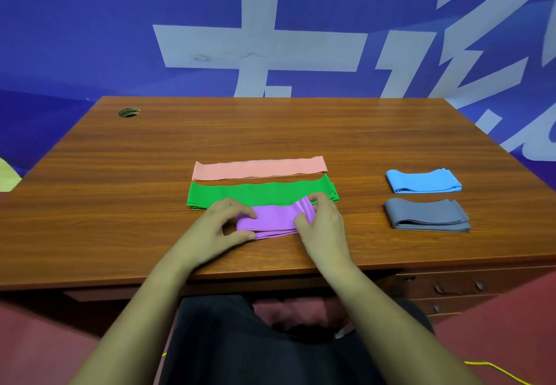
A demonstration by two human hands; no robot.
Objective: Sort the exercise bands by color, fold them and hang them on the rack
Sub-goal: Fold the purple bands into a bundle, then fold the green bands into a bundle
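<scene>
left hand (222, 225): left end of purple band (273, 219) is pinched | right hand (322, 222): lifted right end is gripped | band is laid on worktop (150, 159), just before green band (261, 192)

Desk (120, 189), left half of frame: bare wood from the front edge back to the cable hole (129, 112). Widest way in.
Centre: pink band (258, 169), green band (261, 192) and purple band (273, 222) lie one behind another, with a thin strip of wood between pink and green.
Left hand (222, 225) and right hand (322, 222) grip the purple band's ends, barring front centre.
Right: blue band (422, 180), grey band (427, 214), slim gap between.
Bare lane between centre and right groups.
Bare wood behind all, up to the blue wall (90, 38).
</scene>
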